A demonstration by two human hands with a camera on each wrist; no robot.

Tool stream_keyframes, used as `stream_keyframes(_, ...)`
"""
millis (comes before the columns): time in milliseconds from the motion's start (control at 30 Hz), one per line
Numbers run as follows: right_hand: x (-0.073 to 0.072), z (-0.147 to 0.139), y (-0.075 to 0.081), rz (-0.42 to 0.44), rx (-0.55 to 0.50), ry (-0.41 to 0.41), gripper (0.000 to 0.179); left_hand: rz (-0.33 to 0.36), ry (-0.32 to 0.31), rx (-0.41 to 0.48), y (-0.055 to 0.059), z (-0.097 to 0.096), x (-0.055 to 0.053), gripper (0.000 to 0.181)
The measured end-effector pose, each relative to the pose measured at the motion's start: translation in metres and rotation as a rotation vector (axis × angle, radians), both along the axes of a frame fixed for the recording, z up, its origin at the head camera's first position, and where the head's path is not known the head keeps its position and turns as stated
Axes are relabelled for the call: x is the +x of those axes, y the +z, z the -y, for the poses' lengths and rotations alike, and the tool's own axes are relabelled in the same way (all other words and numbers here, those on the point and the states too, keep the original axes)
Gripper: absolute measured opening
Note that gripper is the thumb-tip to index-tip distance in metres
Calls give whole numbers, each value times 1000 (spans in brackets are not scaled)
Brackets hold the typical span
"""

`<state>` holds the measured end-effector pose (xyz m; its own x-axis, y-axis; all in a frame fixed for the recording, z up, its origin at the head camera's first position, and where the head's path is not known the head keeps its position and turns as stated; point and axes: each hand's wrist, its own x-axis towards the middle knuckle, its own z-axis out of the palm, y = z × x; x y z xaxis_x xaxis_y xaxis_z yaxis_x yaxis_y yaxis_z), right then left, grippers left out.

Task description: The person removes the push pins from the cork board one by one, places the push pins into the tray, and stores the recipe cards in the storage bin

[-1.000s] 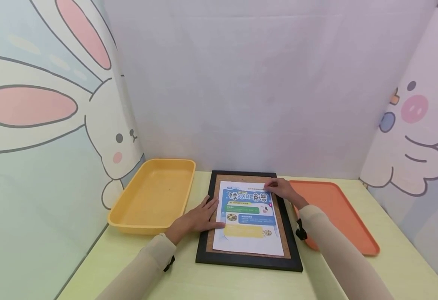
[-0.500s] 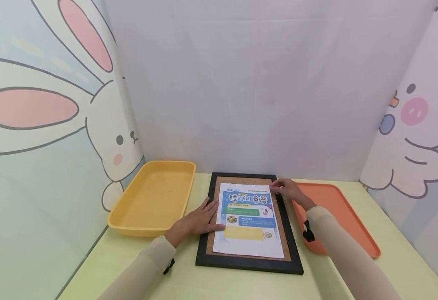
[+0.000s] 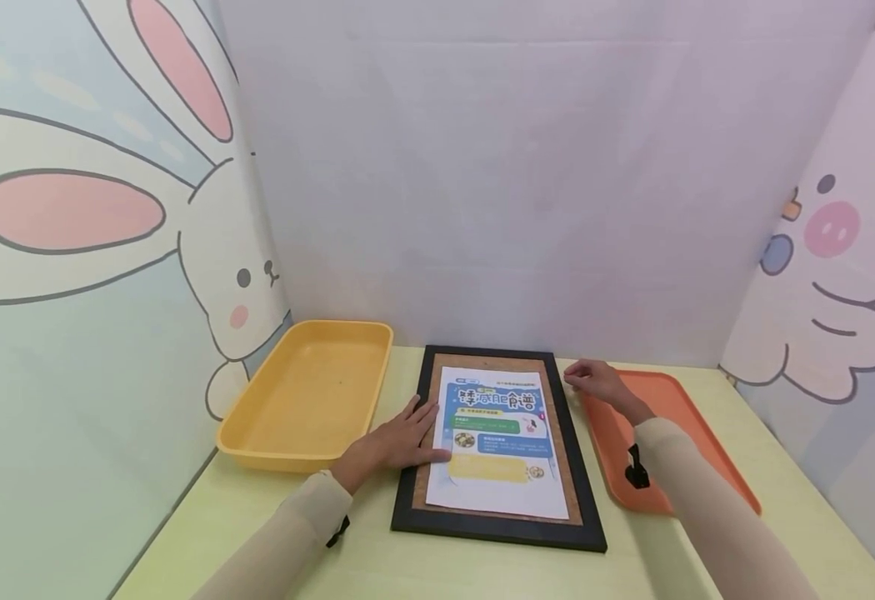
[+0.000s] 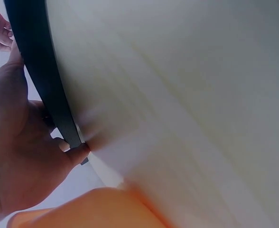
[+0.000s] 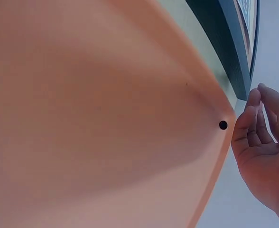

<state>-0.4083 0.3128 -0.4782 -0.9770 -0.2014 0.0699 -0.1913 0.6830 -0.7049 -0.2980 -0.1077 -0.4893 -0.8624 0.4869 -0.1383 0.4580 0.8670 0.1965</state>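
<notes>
A printed sheet of paper point(image 3: 497, 492) with blue, green and yellow blocks and large characters lies on a cork board point(image 3: 568, 467) in a black frame point(image 3: 497, 536). Across the frame's left side rests my left hand point(image 3: 400, 437), fingers spread, with fingertips and thumb reaching the paper's left edge. In the left wrist view its thumb shows at the dark frame edge. My right hand point(image 3: 602, 387) is beyond the frame's top right, over the near corner of an orange tray point(image 3: 677, 425). Its fingers curl loosely towards the thumb, and nothing shows between them.
A deep yellow tray point(image 3: 325, 392) stands left of the frame. In the right wrist view a small round black spot point(image 5: 223, 125) shows near the orange tray's corner. Cartoon-printed cloth walls enclose the pale yellow table point(image 3: 347, 567) at left, back and right.
My right hand has left the paper's top right corner and moved right, past the frame to the orange tray. The left hand and the paper have stayed in place.
</notes>
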Motion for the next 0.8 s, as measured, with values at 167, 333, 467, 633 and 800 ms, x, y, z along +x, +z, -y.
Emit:
stream_keyframes(167, 1, -6, -1, -3, -6, 8, 25, 8, 8, 9, 0, 0, 1, 105)
stream_keyframes(333, 4, -11, 1, 10, -24, -7, 25, 5, 7, 3, 2, 0, 2, 104)
stream_keyframes(467, 6, -17, 1, 28, -36, -14, 27, 3, 11, 1, 2, -1, 3, 103)
stream_keyframes(633, 8, -28, -1, 42, -20, -5, 29, 2, 19, -7, 1, -1, 2, 105)
stream_keyframes(800, 12, -39, -3, 27, -9, 5, 28, 2, 17, -7, 2, -1, 2, 106)
